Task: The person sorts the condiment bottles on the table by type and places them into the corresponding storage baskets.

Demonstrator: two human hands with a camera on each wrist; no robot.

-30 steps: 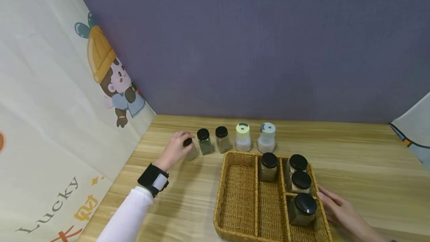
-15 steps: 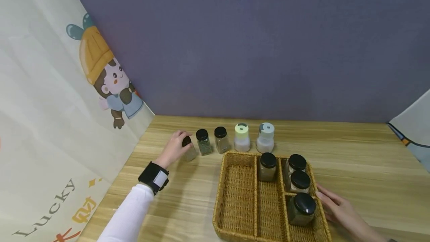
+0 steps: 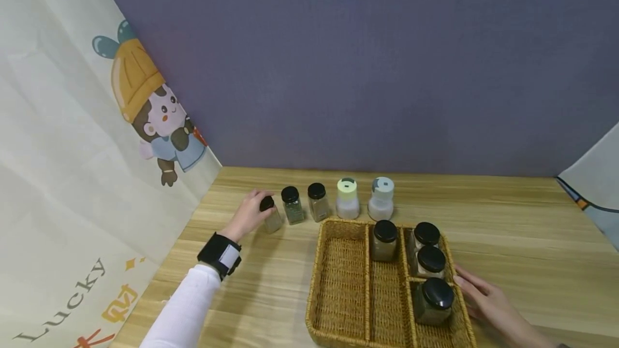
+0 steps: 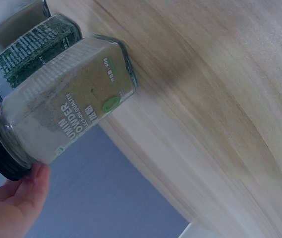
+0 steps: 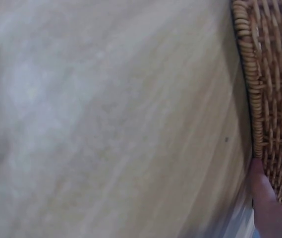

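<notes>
Head view: the left hand [image 3: 249, 214] reaches to the leftmost jar in a back row on the wooden table [image 3: 508, 219]. Fingers curl over the black cap of this cumin jar [image 3: 272, 218], which stands at the row's left end, just beside the green-herb jar [image 3: 292, 205]. Further right in the row: a brown-spice jar [image 3: 318, 203], a pale-yellow-capped shaker [image 3: 347, 198], a grey-capped shaker [image 3: 380, 199].

The wicker basket [image 3: 338, 283] sits in front of the row. One jar stands in its middle compartment, two in the right rear compartment, one in the right front. The right hand [image 3: 488, 302] lies flat with straight, relaxed fingers against the basket's right rim; it grasps nothing.

The left wrist view adds what the head view cannot resolve: the cumin jar [image 4: 66, 106] holds tan powder, its label is partly readable, and the fingertips [image 4: 17, 198] wrap the cap edge. Its base sits on the table. The green-herb jar [image 4: 29, 47] is right next to it.

Right wrist view: only a fingertip [image 5: 267, 198] touching the basket's woven wall [image 5: 274, 99], a contact seen less plainly from the head.

Against the frame one second earlier: the left hand stays clasped on the same cap, the jar appears unmoved in the row, and the right hand has not shifted. Only the camera has drifted slightly.
</notes>
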